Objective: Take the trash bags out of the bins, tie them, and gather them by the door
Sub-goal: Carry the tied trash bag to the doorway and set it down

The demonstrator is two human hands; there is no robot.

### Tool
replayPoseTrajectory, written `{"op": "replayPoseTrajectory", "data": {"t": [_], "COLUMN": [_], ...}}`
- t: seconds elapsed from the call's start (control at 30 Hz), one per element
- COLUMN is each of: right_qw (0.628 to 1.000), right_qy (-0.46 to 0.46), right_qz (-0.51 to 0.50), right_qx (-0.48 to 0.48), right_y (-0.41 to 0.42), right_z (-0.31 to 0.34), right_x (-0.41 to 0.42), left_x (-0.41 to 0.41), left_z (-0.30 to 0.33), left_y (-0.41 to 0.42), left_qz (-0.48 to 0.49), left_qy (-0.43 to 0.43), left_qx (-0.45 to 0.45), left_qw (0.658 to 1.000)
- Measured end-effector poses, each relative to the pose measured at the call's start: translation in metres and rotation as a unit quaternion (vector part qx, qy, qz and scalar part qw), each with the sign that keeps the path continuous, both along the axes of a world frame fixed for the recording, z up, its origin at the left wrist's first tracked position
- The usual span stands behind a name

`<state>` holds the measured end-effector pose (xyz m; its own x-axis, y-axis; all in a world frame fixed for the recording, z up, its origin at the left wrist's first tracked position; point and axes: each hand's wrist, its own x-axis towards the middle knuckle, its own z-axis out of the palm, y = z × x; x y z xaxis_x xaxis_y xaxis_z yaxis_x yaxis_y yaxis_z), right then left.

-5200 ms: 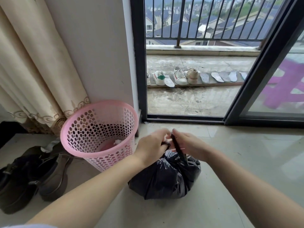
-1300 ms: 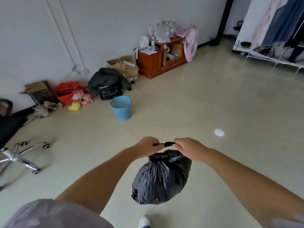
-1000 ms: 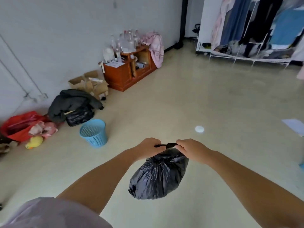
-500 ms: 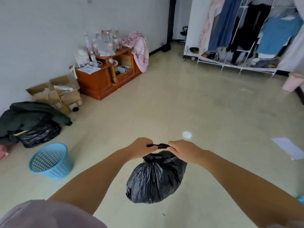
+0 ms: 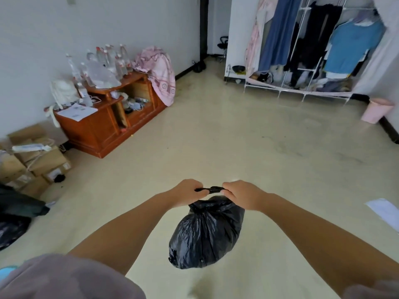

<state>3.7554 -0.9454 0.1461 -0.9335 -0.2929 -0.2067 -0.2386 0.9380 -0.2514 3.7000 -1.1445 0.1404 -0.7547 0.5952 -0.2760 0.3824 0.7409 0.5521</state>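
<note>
Trash bag (image 5: 206, 233), black and bulging, hangs in the air in front of you, near the bottom centre of the view and clear of the pale floor (image 5: 248, 152) beneath it. Your left hand (image 5: 187, 192) and your right hand (image 5: 243, 194) sit side by side just above it, each with fingers curled round one end of the twisted black neck, so a short strip of plastic stretches level between your two fists. The gathered top of the bag touches the underside of both hands, while its body droops below and slightly to the right of your left forearm.

Far to the left, a wooden cabinet (image 5: 108, 124) stands against the wall, with clear plastic bottles (image 5: 105, 61) crowded on top, a sheet of paper (image 5: 76, 111) on its lower step and a pink cloth (image 5: 160, 76) draped over its right end. Cardboard boxes (image 5: 32, 160) are stacked on the floor to the near left of it. Far right, a clothes rack (image 5: 313, 46) holds hanging garments, and a pink bin (image 5: 376, 110) stands by the wall just right of it. Another paper (image 5: 386, 212) lies on the floor at the right edge.
</note>
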Motion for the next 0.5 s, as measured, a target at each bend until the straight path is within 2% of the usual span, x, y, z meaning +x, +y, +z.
{"op": "replayPoseTrajectory", "data": {"t": [0.27, 0.5], "right_qw": [0.999, 0.999], "right_qy": [0.004, 0.004], "right_qz": [-0.046, -0.02], "right_qx": [-0.03, -0.025], "right_y": [0.045, 0.093], "right_z": [0.005, -0.001], "right_x": [-0.189, -0.382], "left_x": [-0.2, -0.397], "left_z": [0.014, 0.006], "left_y": [0.049, 0.101], "left_qz": [-0.036, -0.02], "left_qy": [0.012, 0.02], "left_qx": [-0.013, -0.026], "left_qw": [0.999, 0.999]}}
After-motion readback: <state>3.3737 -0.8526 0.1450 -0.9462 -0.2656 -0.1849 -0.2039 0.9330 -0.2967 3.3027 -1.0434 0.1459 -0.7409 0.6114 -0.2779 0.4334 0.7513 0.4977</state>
